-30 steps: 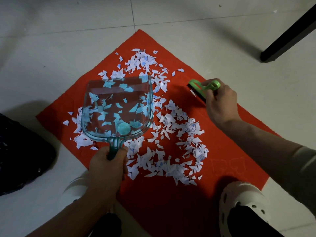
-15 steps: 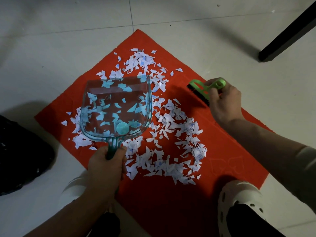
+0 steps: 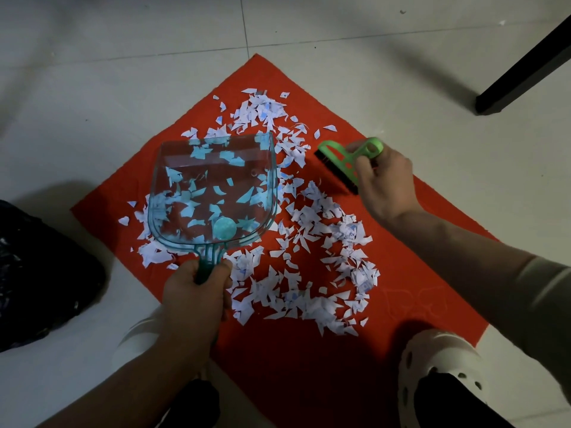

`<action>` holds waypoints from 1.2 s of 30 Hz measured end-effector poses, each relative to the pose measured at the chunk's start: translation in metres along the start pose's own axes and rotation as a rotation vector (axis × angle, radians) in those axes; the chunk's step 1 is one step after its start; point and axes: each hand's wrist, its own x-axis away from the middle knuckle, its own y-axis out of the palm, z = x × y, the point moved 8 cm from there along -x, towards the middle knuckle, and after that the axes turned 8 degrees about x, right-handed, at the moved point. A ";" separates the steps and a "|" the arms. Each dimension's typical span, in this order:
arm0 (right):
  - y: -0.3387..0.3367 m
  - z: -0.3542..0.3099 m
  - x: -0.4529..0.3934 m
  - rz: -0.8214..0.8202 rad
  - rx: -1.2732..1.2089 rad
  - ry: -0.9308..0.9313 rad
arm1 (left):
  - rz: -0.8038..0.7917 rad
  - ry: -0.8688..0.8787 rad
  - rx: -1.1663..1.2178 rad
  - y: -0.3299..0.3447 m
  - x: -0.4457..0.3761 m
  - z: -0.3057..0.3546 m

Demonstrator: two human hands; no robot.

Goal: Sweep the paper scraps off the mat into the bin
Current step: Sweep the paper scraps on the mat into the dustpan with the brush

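Tiled floor fills the frame, pale and crossed by grout lines. A red mat is laid on it cornerwise, one corner reaching toward the upper middle of the frame. A black bag, crumpled and glossy, is seen at the left edge, just beside the mat's left corner. A dark furniture leg slants in from the upper right, well apart from the mat. White paper scraps are scattered over the middle of the mat, from its upper part down to the lower centre. A clear teal dustpan is held over the left part of the scraps, its open edge pointing to the top of the frame; scraps are seen through it. Its handle is gripped by the left hand, fingers wrapped round it. Two white clogs are placed at the lower edge. A green brush is gripped by the right hand at the right of the scraps, dark bristles set on the mat.
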 end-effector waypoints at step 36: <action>0.011 -0.008 -0.035 0.047 0.060 -0.021 | 0.017 -0.020 -0.009 -0.014 0.000 0.000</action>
